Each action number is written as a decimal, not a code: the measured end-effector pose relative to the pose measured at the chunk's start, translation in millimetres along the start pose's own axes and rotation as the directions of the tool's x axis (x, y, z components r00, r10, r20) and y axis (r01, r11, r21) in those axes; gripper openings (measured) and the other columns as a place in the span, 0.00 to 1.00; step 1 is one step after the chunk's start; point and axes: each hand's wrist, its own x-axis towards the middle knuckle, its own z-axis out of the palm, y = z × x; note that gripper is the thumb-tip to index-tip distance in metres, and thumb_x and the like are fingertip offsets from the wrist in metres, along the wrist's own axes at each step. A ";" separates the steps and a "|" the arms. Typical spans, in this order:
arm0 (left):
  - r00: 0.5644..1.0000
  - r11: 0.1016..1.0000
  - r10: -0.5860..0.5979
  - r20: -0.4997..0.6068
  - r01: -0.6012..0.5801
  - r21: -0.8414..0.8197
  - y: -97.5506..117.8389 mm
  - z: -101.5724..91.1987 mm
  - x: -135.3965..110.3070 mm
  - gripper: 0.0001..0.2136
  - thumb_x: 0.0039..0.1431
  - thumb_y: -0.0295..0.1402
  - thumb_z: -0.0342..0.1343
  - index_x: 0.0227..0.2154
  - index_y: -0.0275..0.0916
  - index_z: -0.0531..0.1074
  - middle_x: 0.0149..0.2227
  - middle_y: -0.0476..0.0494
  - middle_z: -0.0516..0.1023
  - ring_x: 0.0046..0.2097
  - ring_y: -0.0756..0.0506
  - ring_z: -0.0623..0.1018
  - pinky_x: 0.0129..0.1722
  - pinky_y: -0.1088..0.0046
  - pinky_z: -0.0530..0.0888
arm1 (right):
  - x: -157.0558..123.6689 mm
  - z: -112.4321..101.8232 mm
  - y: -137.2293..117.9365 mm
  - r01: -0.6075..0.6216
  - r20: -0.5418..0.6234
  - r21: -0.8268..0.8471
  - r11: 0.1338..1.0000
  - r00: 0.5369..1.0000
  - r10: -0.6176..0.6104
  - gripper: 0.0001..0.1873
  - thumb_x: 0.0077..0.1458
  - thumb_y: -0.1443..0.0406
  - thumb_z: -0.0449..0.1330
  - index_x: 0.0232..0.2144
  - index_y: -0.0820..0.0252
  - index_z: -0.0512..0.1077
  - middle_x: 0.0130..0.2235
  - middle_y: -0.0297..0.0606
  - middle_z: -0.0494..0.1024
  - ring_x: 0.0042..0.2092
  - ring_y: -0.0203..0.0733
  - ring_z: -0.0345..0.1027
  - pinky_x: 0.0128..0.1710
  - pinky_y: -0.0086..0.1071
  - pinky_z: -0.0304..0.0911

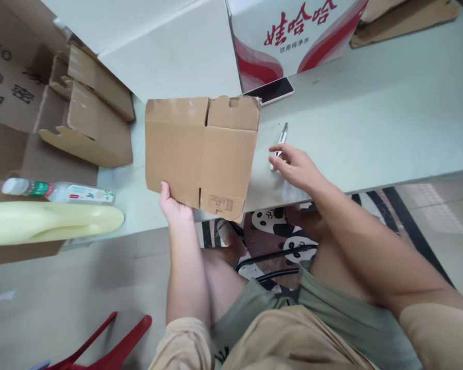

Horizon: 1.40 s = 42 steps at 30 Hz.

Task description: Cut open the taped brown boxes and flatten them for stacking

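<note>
My left hand (173,204) grips the near lower edge of a flat, unfolded brown cardboard box (201,152) and holds it up over the pale table (370,133). My right hand (296,165) rests on the table to the right of the cardboard, its fingers loosely curled and reaching toward a small silver utility knife (282,136) that lies just beyond the fingertips. The fingers touch or nearly touch the knife's near end; I cannot tell which.
A black phone (270,90) lies beyond the cardboard, beside a red-and-white printed carton (293,36). Folded brown boxes (88,110) are stacked at the left. A water bottle (57,191) and a pale yellow plastic piece (50,221) lie at the near left. A red chair (108,349) stands below.
</note>
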 end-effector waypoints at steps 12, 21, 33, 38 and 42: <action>0.973 0.971 -0.097 0.211 0.140 -0.195 10.5 12.4 -26.1 0.24 0.63 0.55 0.47 0.41 0.40 0.76 0.46 0.39 0.81 0.48 0.42 0.81 0.50 0.64 0.77 | -22.6 27.6 -25.6 -0.163 0.126 0.773 0.612 0.987 0.105 0.24 0.35 0.53 0.73 0.29 0.60 0.69 0.20 0.27 0.69 0.16 0.23 0.48 0.12 0.23 0.39; 0.942 0.890 -0.313 0.122 0.336 -0.307 39.0 12.7 -31.2 0.25 0.64 0.54 0.36 0.33 0.41 0.71 0.24 0.51 0.76 0.20 0.51 0.73 0.19 0.76 0.67 | -74.4 -54.3 -0.2 -0.068 -0.222 0.718 0.692 0.921 0.321 0.28 0.34 0.51 0.74 0.22 0.55 0.59 0.16 0.20 0.48 0.16 0.23 0.34 0.12 0.22 0.33; 0.933 0.886 -0.329 0.148 0.359 -0.294 34.2 24.4 -29.5 0.24 0.65 0.51 0.36 0.28 0.40 0.69 0.20 0.51 0.69 0.19 0.52 0.69 0.19 0.75 0.66 | -21.1 -225.6 1.8 0.093 -0.798 0.327 0.940 0.560 0.222 0.16 0.45 0.67 0.66 0.22 0.52 0.59 0.35 0.29 0.73 0.31 0.33 0.68 0.15 0.24 0.45; 0.937 0.891 -0.324 0.129 0.348 -0.293 33.0 29.3 -27.4 0.24 0.65 0.51 0.35 0.27 0.40 0.68 0.19 0.51 0.67 0.18 0.52 0.68 0.18 0.75 0.65 | 20.8 -215.5 -5.9 -0.123 -0.599 0.325 0.938 0.741 0.305 0.04 0.53 0.62 0.61 0.30 0.49 0.68 0.45 0.34 0.79 0.29 0.33 0.66 0.15 0.25 0.45; 0.936 0.888 -0.323 0.144 0.352 -0.295 34.2 28.8 -26.9 0.24 0.65 0.51 0.35 0.27 0.40 0.68 0.19 0.51 0.67 0.18 0.52 0.67 0.17 0.75 0.65 | 3.9 -164.6 23.9 -0.246 -0.504 0.211 0.946 0.802 0.320 0.09 0.52 0.64 0.61 0.38 0.54 0.69 0.47 0.41 0.79 0.29 0.31 0.69 0.18 0.24 0.52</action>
